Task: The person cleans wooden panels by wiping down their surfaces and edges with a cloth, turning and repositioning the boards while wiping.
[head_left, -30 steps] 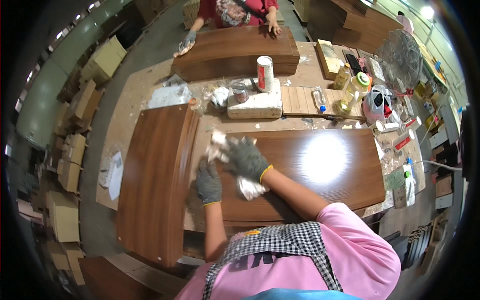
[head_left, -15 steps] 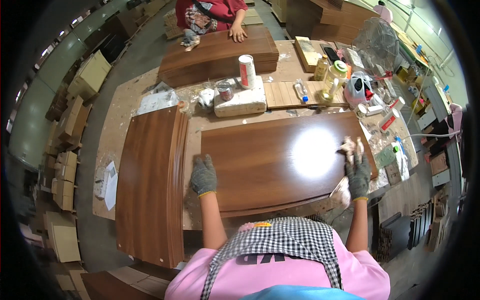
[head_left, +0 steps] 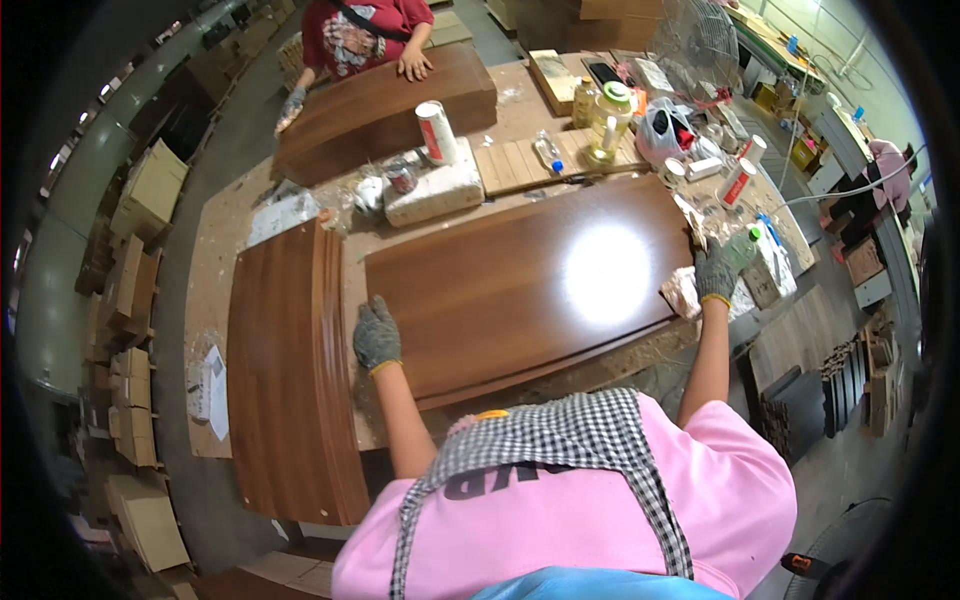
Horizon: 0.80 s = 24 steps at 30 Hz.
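Observation:
A glossy brown wooden panel (head_left: 480,290), the top of a low stack, lies in front of me with a bright light reflection on it. At its left end is my left hand (head_left: 377,336) in a grey-green glove, fingers stretched out against the edge. My right hand (head_left: 716,272), gloved alike, is at the right end, its fingers closed on a pale crumpled cloth (head_left: 690,214) that pokes out past the fingertips. Another pale wad of cloth (head_left: 682,292) lies beside that wrist, at the panel's near right corner.
A taller stack of brown panels (head_left: 285,370) stands to the left. Across the table, a person (head_left: 365,35) touches another stack (head_left: 385,110). A white tube-shaped can (head_left: 436,132) stands on a foam block (head_left: 432,190). Bottles, a plastic bag (head_left: 664,132) and a fan (head_left: 695,40) crowd the far right.
My right hand has moved with the cloth from the panel's top to its right edge. My left hand stays at the left end. The person opposite has moved a hand to their stack's end.

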Each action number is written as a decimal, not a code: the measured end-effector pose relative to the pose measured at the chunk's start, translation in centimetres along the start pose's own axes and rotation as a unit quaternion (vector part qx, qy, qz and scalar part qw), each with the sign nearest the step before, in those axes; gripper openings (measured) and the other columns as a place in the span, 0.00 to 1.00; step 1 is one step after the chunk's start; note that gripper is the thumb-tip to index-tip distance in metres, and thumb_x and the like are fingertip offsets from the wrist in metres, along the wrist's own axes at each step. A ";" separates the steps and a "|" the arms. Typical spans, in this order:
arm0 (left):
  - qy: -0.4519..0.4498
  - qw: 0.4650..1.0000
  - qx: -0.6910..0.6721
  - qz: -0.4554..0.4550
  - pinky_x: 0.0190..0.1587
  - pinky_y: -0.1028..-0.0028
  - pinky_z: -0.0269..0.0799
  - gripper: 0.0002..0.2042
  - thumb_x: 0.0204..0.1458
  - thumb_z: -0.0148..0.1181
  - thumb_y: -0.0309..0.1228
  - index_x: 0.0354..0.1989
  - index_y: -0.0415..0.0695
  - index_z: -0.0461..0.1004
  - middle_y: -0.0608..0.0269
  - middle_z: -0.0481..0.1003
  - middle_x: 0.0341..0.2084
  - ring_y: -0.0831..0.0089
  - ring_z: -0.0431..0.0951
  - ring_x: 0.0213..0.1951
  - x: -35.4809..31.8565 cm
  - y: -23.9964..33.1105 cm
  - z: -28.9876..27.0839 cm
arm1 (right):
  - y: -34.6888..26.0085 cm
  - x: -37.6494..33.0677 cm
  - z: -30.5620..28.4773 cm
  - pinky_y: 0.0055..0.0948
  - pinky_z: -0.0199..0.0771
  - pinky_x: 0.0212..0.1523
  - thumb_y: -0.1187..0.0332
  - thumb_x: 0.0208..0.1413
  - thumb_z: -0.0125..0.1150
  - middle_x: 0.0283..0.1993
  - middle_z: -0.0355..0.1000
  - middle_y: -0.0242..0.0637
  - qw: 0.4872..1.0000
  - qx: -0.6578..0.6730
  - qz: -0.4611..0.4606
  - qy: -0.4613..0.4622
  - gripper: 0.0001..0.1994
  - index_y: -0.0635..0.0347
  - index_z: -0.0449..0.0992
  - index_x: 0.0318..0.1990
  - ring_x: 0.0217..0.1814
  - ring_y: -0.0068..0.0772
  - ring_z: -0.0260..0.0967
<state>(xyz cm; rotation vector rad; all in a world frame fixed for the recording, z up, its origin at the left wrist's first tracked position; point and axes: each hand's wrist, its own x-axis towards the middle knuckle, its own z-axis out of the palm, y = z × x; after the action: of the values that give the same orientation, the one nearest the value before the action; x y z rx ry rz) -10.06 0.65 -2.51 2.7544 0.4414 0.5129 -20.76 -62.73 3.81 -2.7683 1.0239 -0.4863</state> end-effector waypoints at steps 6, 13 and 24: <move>-0.066 0.997 0.004 0.047 0.48 0.47 0.74 0.30 0.69 0.35 0.55 0.54 0.40 0.74 0.35 0.80 0.40 0.38 0.80 0.44 1.3 -0.8 0.9 | 1.2 3.9 -2.1 0.51 0.71 0.56 0.52 0.57 0.62 0.47 0.79 0.54 0.996 -0.072 -0.009 0.043 0.16 0.48 0.84 0.47 0.53 0.57 0.75; -0.081 0.991 0.065 0.083 0.52 0.49 0.74 0.27 0.71 0.33 0.49 0.58 0.40 0.73 0.41 0.78 0.53 0.40 0.79 0.49 0.3 -2.2 0.9 | -3.8 2.1 -1.6 0.46 0.75 0.52 0.51 0.55 0.68 0.50 0.78 0.51 0.986 0.143 -0.076 -0.026 0.20 0.54 0.82 0.49 0.52 0.56 0.75; -0.070 0.990 0.054 0.113 0.64 0.60 0.70 0.20 0.66 0.40 0.27 0.62 0.38 0.73 0.45 0.75 0.60 0.51 0.75 0.60 1.0 -2.9 1.2 | -4.6 7.0 6.2 0.56 0.66 0.63 0.53 0.63 0.58 0.63 0.70 0.52 0.972 -0.009 -0.227 0.059 0.24 0.50 0.73 0.64 0.64 0.62 0.65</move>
<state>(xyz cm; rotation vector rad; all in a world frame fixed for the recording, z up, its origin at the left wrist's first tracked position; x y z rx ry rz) -9.39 3.34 -4.26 2.9388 0.1265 0.3535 -10.81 -63.68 0.90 -3.0193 0.4002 -0.7054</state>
